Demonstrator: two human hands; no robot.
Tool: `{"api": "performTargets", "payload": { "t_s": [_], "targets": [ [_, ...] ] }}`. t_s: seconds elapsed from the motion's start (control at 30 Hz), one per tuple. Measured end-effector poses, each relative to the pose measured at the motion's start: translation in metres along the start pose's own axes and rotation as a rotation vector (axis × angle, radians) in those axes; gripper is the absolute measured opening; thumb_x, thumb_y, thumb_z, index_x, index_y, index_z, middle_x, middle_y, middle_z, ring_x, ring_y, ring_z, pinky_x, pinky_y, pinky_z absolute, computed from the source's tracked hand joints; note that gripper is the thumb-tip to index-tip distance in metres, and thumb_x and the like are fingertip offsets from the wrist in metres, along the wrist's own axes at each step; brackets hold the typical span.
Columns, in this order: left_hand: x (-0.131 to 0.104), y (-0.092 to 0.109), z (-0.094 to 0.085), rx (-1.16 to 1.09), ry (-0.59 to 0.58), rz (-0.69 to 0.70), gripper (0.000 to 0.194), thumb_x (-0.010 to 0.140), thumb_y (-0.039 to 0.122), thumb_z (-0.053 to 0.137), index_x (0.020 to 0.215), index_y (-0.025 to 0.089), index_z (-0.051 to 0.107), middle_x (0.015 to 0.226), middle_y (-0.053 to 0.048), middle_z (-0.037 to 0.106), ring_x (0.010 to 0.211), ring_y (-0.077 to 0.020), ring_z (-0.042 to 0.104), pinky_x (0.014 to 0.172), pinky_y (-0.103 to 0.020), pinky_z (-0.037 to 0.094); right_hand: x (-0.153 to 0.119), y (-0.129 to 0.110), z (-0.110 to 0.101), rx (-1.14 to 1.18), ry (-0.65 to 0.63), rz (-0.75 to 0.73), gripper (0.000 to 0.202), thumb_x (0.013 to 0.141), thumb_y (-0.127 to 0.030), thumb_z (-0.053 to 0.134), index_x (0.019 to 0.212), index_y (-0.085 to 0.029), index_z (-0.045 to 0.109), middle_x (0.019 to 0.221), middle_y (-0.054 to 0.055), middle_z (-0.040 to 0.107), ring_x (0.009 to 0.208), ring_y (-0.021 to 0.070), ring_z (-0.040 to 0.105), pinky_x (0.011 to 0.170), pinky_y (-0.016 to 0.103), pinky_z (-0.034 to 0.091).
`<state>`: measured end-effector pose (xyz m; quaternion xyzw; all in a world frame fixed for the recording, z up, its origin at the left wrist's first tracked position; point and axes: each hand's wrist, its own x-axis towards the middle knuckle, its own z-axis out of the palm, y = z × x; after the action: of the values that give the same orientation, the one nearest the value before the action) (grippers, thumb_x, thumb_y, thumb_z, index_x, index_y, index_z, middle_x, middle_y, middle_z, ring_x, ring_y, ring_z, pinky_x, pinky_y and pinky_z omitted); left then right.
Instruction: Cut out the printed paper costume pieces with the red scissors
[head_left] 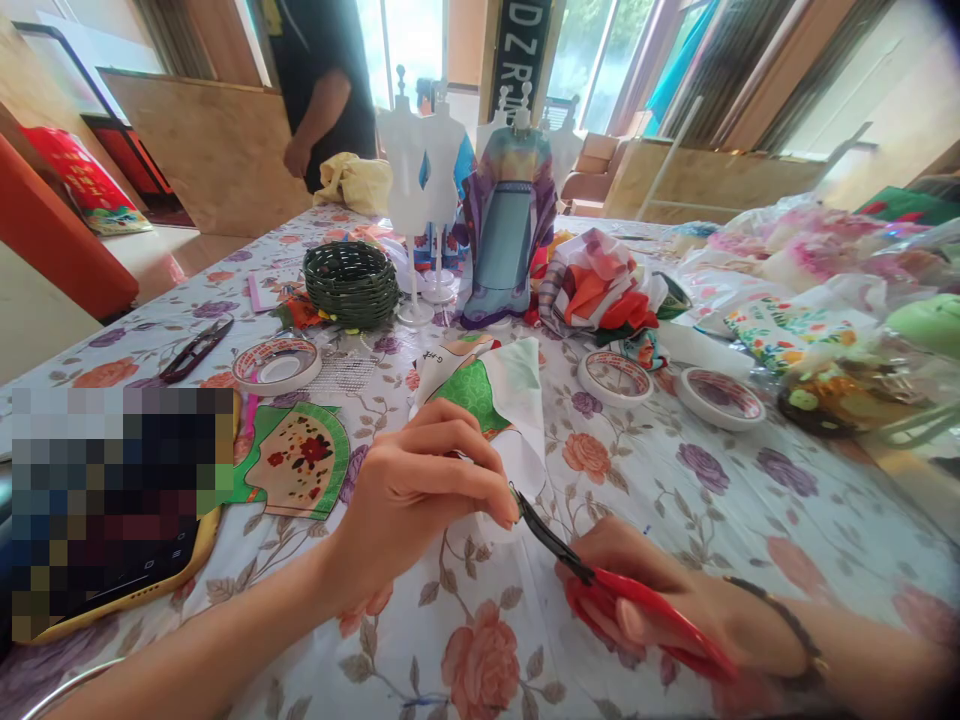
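your right hand grips red-handled scissors, and at their tips your left hand pinches green-and-white cloth, the phone well left of them.

We can't read the phone left of our left hand, it's mostly pixelated; that hand hides some cloth, and the person beyond gets cropped up top.

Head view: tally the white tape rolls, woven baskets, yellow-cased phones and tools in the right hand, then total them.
White tape rolls: 3
Woven basket: 1
Yellow-cased phone: 1
Red-handled tool in right hand: 1
Total: 6
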<state>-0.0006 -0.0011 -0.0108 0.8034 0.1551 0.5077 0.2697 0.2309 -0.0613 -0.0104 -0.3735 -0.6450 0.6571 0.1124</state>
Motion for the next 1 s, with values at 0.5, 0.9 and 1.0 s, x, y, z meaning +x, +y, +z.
{"api": "performTargets", "payload": {
  "t_s": [0.5, 0.9, 1.0],
  "targets": [
    [0.001, 0.001, 0.000, 0.025, 0.010, 0.005, 0.023, 0.088, 0.013, 0.064, 0.067, 0.021, 0.071, 0.069, -0.001, 0.067, 0.075, -0.0144, 0.052, 0.070, -0.028, 0.047, 0.005, 0.009, 0.002, -0.018, -0.019, -0.163, 0.061, 0.084, -0.077, 0.040, 0.064, -0.019, 0.036, 0.056, -0.006, 0.032, 0.050, 0.0063, 0.026, 0.045, 0.021, 0.021],
    [0.001, 0.001, 0.000, 0.021, 0.010, 0.012, 0.023, 0.088, 0.014, 0.064, 0.067, 0.021, 0.071, 0.070, -0.001, 0.068, 0.075, -0.0146, 0.052, 0.070, -0.028, 0.046, 0.003, 0.013, 0.000, 0.038, -0.035, -0.115, 0.062, 0.079, -0.079, 0.046, 0.065, -0.018, 0.040, 0.056, -0.005, 0.036, 0.050, 0.0065, 0.030, 0.044, 0.021, 0.022],
    [0.002, 0.001, 0.000, 0.025, 0.010, 0.014, 0.023, 0.088, 0.015, 0.063, 0.067, 0.021, 0.071, 0.069, -0.001, 0.068, 0.074, -0.0145, 0.052, 0.070, -0.028, 0.047, 0.002, 0.008, 0.001, 0.040, 0.011, -0.071, 0.062, 0.079, -0.078, 0.047, 0.064, -0.018, 0.039, 0.057, -0.005, 0.036, 0.052, 0.0072, 0.029, 0.046, 0.022, 0.021]
  ]
}}
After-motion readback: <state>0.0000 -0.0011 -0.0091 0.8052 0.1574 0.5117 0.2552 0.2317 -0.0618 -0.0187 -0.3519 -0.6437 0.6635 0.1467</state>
